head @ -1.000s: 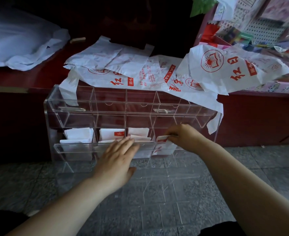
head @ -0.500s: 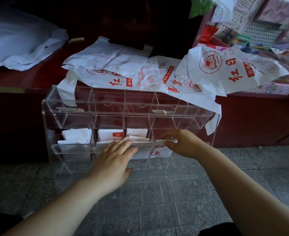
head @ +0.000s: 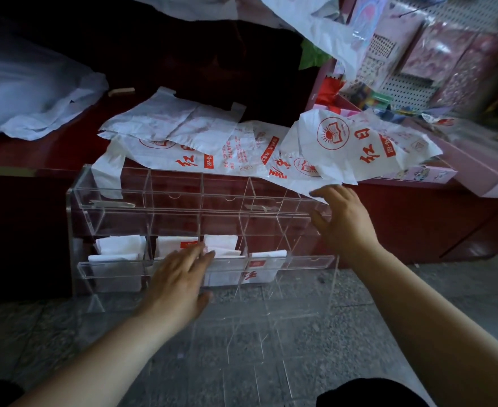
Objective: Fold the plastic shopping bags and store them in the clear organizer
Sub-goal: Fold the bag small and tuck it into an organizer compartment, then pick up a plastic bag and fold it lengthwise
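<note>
Head view.

Moved: the right hand (head: 341, 221) has let go of the folded bag (head: 266, 261) it was pushing into the fourth lower slot. It has risen to the right end of the organizer (head: 165, 198), just under the hanging edge of the loose bags (head: 212, 157). The left hand (head: 180, 277) has stayed put.

Hands, 2.
- Right hand: open, fingers spread, holding nothing.
- Left hand: flat with straight fingers, resting on the front lip of the lower tier and gripping nothing.

Organizer, 1: clear acrylic with two tiers of slots. It stands on the floor (head: 271, 348) against the front of the table (head: 36, 148).

Folded bags, lower tier: 4 slots filled, the first to the fourth from the left. The number in each slot cannot be told.

Loose bags, at least 3: white with red print, overlapping on the table behind the organizer. One handle (head: 106, 177) hangs down at the left end of the upper tier.

Pale bag (head: 21, 92), 1: unprinted, on the table at the far left.

Pegboard (head: 403, 86), 1: at the upper right, hung with packets.
</note>
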{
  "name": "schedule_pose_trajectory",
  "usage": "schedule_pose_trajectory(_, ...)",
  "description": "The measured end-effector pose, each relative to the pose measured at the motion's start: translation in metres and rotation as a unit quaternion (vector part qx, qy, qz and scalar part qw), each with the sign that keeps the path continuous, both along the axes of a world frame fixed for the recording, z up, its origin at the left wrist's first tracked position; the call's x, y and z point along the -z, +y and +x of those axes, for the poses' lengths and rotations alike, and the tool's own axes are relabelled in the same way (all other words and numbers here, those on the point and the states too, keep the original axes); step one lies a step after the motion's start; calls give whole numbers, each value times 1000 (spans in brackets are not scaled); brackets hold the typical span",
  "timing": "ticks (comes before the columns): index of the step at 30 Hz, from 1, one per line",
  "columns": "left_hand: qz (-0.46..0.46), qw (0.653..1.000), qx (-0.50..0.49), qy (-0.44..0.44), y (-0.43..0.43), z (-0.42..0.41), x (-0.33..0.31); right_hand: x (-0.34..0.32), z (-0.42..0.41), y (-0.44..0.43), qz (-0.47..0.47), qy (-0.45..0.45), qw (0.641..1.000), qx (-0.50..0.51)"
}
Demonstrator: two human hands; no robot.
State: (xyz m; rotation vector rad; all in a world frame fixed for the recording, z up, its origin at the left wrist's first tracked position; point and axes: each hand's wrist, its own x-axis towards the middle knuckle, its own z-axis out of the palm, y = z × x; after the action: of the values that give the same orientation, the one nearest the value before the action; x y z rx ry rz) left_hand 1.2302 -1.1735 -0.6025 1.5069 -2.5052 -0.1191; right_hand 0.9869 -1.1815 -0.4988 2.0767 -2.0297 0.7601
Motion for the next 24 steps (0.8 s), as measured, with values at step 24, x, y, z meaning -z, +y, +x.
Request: schedule_pose_trajectory(24,63,998,-2,2,-3,8,-17,-11,-35,-36,165,235,957,47)
